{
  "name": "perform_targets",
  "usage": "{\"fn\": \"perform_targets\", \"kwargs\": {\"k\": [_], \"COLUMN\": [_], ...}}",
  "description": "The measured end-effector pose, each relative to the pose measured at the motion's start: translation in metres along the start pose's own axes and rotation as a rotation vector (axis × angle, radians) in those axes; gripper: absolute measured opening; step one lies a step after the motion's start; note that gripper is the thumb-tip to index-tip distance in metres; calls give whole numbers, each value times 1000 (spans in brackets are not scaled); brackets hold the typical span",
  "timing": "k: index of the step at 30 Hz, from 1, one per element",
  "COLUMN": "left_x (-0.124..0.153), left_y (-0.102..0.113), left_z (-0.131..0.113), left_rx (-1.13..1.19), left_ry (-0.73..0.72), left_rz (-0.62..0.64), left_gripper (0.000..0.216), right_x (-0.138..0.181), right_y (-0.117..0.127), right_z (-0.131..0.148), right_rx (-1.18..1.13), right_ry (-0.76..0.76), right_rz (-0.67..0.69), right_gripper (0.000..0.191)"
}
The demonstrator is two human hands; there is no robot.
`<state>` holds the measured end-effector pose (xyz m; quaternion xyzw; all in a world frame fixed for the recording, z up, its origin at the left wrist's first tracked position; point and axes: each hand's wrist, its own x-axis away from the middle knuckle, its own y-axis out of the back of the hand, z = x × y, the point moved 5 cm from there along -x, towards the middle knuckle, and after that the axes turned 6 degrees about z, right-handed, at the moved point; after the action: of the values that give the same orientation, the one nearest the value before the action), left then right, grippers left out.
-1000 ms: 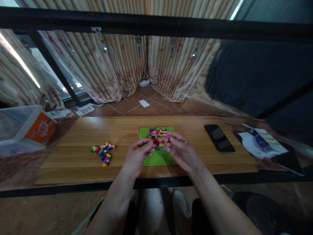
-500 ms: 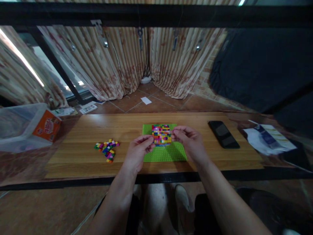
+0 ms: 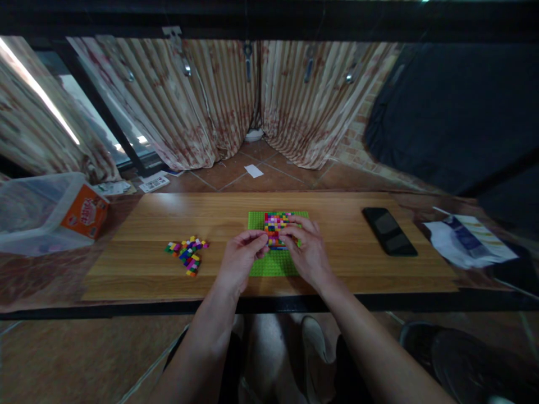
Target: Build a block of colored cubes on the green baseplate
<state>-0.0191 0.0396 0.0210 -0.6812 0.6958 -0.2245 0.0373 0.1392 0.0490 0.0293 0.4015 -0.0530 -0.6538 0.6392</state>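
A block of small multicoloured toy bricks (image 3: 273,223) stands on a green studded baseplate (image 3: 273,268). My left hand (image 3: 241,255) is at the block's left front corner, thumb and forefinger pinched; whatever lies between them is too small to make out. Over the block's right side reaches my right hand (image 3: 309,252), its fingers bent and the thumb and forefinger close together at the front of the block. The hand covers the right part of the block and of the baseplate, and any brick in its fingertips is hidden. Loose toy bricks (image 3: 188,253) lie in a pile to the left.
The wooden tabletop (image 3: 138,264) carries a black phone (image 3: 389,231) at the right. Beyond its left end is a clear plastic bin (image 3: 42,210) with an orange label. Papers and a packet (image 3: 474,241) lie past the right end. Curtains (image 3: 219,106) hang behind.
My right hand has moved left, from beside the block to over its right side. My left hand keeps its pinch at the left corner. The whole view has shifted slightly.
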Motion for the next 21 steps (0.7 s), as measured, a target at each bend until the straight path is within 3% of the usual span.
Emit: {"fn": "perform_targets", "kwargs": {"k": [8, 14, 21], "left_x": [0, 0, -1], "left_y": [2, 2, 3], "left_z": [-1, 0, 0], "left_rx": [-18, -46, -122], "left_ry": [-15, -31, -39], "left_rz": [-6, -4, -21], "left_gripper": [21, 21, 19], "right_x": [2, 2, 7], "right_y": [-4, -10, -27], "right_z": [-10, -24, -49], "right_rx": [-6, -200, -472], "right_ry": [-91, -255, -463], "right_rz": [-18, -131, -165], "right_gripper": [12, 5, 19]}}
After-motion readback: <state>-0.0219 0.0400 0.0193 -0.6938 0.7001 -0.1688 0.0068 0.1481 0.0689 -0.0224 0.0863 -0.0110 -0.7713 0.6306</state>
